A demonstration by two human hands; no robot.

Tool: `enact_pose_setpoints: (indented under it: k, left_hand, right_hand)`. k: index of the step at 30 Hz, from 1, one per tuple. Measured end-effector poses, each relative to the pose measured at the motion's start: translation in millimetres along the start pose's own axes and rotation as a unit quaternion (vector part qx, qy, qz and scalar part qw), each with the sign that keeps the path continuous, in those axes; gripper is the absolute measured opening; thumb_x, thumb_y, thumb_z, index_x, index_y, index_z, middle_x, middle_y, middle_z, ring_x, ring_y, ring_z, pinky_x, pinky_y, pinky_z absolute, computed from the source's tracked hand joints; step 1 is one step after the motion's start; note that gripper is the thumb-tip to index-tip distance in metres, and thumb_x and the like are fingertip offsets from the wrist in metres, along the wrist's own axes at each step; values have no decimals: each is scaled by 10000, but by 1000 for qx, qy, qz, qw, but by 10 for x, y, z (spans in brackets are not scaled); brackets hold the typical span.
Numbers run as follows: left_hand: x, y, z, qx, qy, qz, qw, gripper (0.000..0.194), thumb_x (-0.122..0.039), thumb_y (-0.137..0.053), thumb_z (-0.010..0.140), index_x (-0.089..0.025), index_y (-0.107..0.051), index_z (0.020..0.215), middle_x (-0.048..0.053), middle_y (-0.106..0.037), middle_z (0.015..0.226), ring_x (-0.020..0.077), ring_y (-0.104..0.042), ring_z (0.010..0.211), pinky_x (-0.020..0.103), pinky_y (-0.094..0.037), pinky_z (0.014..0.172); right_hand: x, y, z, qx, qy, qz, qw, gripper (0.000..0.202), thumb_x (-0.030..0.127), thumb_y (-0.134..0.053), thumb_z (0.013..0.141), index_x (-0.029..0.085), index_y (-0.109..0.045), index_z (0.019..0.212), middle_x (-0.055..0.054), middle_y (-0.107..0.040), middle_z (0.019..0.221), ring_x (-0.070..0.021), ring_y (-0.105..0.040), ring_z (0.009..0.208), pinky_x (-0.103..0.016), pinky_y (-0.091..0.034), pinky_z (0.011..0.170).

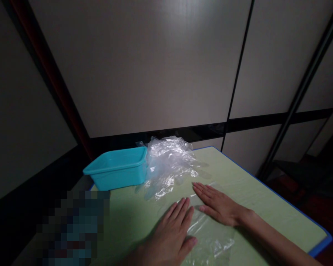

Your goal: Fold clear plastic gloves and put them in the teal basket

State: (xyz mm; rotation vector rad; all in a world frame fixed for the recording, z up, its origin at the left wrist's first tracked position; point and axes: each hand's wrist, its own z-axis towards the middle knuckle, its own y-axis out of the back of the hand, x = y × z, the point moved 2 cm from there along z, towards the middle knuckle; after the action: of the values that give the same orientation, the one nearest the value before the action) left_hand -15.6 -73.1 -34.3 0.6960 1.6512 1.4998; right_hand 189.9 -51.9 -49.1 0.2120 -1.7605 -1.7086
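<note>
My left hand (170,234) lies flat, palm down and fingers stretched out, at the left edge of a clear thin plastic piece that looks like a disposable glove (211,240). Across from it, my right hand (218,203) rests flat on the upper part of the same film, its fingers pointing left. Neither hand grips anything. The film is spread on the table between and below the hands, wrinkled near its lower end. Beyond my fingertips is a loose, shiny heap of clear plastic gloves (170,157), with finger-like shapes at its edges.
A turquoise plastic basin (116,177) stands at the back left, against the heap. The light green table (269,207) has a blue edge (320,244). Behind it rise pale cabinet doors (155,74) with dark strips. A pixelated patch covers the lower left.
</note>
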Motion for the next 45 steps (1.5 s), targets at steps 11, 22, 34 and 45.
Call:
enact_pose_setpoints:
  k: [11, 22, 34, 45]
  left_hand:
    - [36, 88, -35, 19, 0, -41, 999, 568, -327, -435, 863, -205, -206, 1369, 55, -105, 1435, 230, -102, 1313, 415, -187, 1047]
    - [87, 101, -89, -107, 11, -94, 990, 689, -232, -507, 788, -307, -148, 1372, 4, -177, 1439, 241, -220, 1289, 431, -278, 1021]
    - [74, -72, -79, -4, 75, -33, 997, 844, -353, -525, 749, -126, -27, 1391, 131, -83, 1440, 268, -144, 1304, 414, -222, 1026]
    - [-185, 207, -94, -42, -82, -21, 996, 626, -460, -687, 605, -170, -467, 1114, 96, -466, 1235, 270, -435, 1104, 381, -356, 917]
  right_hand:
    - [-388, 81, -125, -29, -80, -32, 996, 570, 491, -246, 897, 185, -199, 1375, -55, -184, 1427, -209, -152, 1310, -437, -137, 1068]
    - [-424, 218, -235, -154, -89, -10, 984, 455, 381, -284, 910, 198, -366, 1319, -76, -395, 1341, -211, -350, 1235, -460, -210, 1048]
    - [-258, 173, -201, -59, -39, -31, 997, 538, 427, -341, 887, 163, -300, 1353, -94, -348, 1369, -219, -334, 1243, -402, -225, 1051]
    - [-321, 216, -212, -112, -26, -51, 992, 469, 395, -359, 890, 191, -372, 1312, -105, -363, 1364, -238, -322, 1245, -474, -246, 1016]
